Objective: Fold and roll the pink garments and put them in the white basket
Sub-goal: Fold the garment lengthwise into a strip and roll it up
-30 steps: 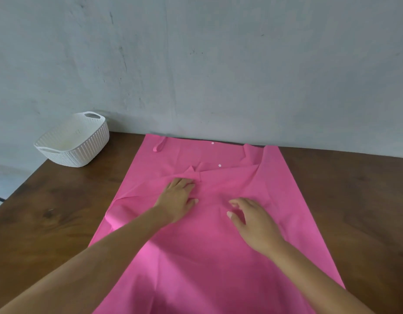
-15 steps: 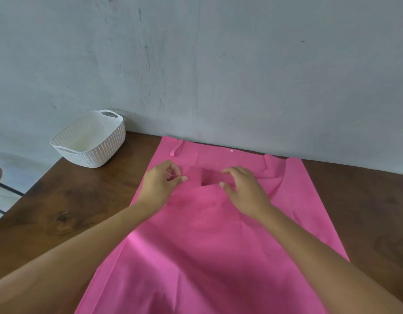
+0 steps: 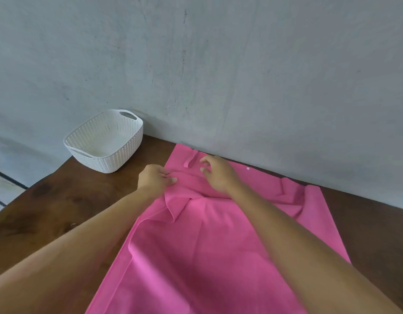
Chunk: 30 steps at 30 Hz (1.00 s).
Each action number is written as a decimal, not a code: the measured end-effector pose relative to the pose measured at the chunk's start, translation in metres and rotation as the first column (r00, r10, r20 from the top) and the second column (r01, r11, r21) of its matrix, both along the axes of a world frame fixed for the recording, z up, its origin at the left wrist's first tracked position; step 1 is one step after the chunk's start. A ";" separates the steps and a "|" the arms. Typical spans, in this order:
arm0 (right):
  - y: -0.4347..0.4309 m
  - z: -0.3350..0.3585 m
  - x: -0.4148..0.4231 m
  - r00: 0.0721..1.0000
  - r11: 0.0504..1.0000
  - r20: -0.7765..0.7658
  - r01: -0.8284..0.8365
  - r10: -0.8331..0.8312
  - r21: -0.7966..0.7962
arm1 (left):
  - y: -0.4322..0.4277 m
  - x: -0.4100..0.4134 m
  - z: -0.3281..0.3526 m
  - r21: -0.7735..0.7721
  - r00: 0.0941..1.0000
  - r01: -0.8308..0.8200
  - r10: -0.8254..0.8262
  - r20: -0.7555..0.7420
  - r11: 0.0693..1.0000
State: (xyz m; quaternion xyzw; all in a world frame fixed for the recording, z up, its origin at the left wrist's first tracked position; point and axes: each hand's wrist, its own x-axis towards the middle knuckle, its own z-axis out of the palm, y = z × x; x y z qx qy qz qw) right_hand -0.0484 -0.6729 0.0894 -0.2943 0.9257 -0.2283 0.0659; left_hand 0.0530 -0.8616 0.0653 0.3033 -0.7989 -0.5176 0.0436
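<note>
Entry, head view. Pink garment lies spread on the wooden table, its far edge against the grey wall, its near end running out of the bottom of the view. White basket stands at the far left corner of the table, near the wall, apart from the cloth. Compared with half a second ago, both my hands have travelled toward the far left corner of the garment. My left hand, which was at the fold inside the left edge, now sits right at that edge, thumb and fingers closed narrowly in a pinch on the fabric. My right hand, which was mid-width on the cloth, is now just beside the small fabric loop at the top edge; its fingers are loosely curled, thumb and forefinger apart, and I see no cloth between them. Whether the fingertips touch the fabric I cannot tell. New since then: a raised ridge of folds runs down from under my left hand, and the left border of the garment is drawn in and rucked. Wrinkles also gather at the far right corner. One white button shows near the far edge, right of my right hand. The basket sits further right in view than before.
</note>
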 end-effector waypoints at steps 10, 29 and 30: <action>-0.063 -0.039 -0.059 0.987 0.952 0.017 -0.156 0.157 0.265 | -0.030 -0.044 -0.023 0.020 0.998 0.000 -0.001 0.067 1.000; -0.042 -0.030 -0.083 0.976 0.866 0.164 0.202 -0.142 -0.457 | -0.034 -0.125 -0.037 -0.246 0.991 0.008 -0.041 -0.129 0.969; -0.041 -0.030 -0.083 0.974 0.855 0.174 0.211 -0.144 -0.473 | -0.034 -0.127 -0.037 -0.248 0.990 0.015 -0.049 -0.134 0.969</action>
